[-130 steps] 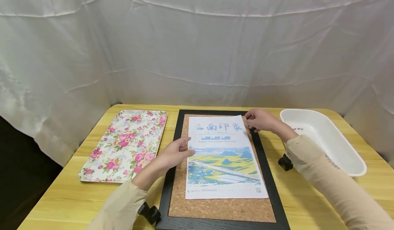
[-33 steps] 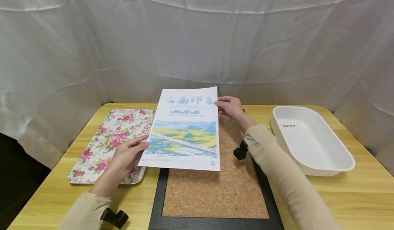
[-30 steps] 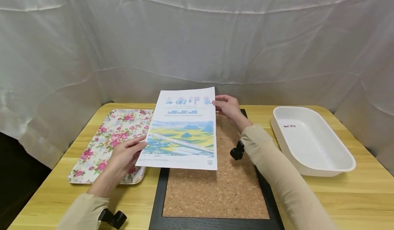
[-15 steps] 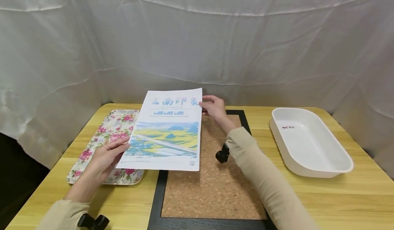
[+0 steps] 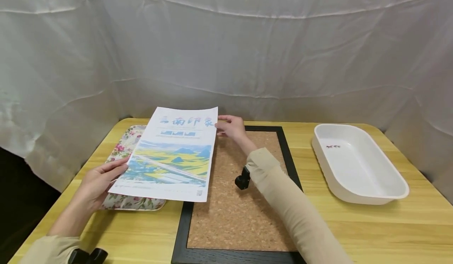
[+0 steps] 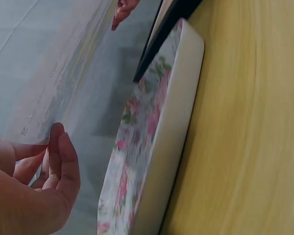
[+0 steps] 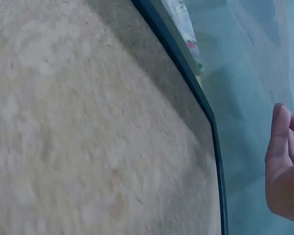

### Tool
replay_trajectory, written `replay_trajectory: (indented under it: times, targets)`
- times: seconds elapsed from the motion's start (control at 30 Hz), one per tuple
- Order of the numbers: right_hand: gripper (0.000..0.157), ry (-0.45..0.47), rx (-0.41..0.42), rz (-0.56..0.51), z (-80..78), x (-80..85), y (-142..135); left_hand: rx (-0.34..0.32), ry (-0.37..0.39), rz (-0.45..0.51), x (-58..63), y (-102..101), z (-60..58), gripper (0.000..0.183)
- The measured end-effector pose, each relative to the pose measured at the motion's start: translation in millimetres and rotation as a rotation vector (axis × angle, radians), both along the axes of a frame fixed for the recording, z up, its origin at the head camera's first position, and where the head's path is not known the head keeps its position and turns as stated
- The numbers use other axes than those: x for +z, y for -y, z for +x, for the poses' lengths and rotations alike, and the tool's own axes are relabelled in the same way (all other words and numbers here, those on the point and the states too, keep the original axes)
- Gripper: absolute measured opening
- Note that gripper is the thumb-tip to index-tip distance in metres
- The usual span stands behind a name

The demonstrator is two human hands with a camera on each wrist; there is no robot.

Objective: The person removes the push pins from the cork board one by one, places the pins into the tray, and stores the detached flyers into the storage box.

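A printed paper poster point(image 5: 173, 154) with blue lettering and a yellow-and-blue landscape is held up over the floral tray point(image 5: 153, 204) and the left part of the cork board point(image 5: 247, 217). My left hand point(image 5: 97, 183) pinches its lower left edge; in the left wrist view thumb and fingertips of that hand point(image 6: 44, 181) meet on the sheet. My right hand point(image 5: 231, 128) pinches the upper right edge, and the right wrist view shows this hand point(image 7: 286, 161) at the sheet's border. Much of the tray is hidden under the poster.
A white plastic basin point(image 5: 361, 165) stands on the right of the wooden table point(image 5: 382, 232). The cork board has a raised black frame point(image 5: 290, 158). A pale curtain point(image 5: 226, 48) hangs behind the table.
The poster, earlier flat on the cork board, is now lifted. Both hands have carried it leftward, over the tray, and slightly lower during the last second.
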State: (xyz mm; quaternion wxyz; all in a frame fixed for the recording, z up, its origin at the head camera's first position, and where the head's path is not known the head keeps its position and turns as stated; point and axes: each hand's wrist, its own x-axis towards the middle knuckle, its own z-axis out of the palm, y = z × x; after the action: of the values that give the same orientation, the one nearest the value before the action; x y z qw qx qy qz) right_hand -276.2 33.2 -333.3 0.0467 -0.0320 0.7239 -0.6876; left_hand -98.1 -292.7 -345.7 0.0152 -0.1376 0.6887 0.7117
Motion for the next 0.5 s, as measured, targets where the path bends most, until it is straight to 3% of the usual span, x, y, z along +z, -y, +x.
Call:
replay_trajectory:
  times: [0.13, 0.33, 0.5]
  targets:
    - [0.036, -0.013, 0.017, 0.010, 1.7, -1.4, 10.3, 0.049, 0.004, 0.008, -2.5, 8.6, -1.8, 0.018]
    - [0.037, -0.027, 0.025, 0.015, 5.8, -2.5, 26.6, 0.192, 0.089, -0.060, -9.5, 16.7, -3.7, 0.014]
    - [0.035, -0.043, -0.004, 0.032, 7.6, -4.0, 41.6, 0.185, 0.063, -0.063, -9.9, 28.6, -0.1, 0.016]
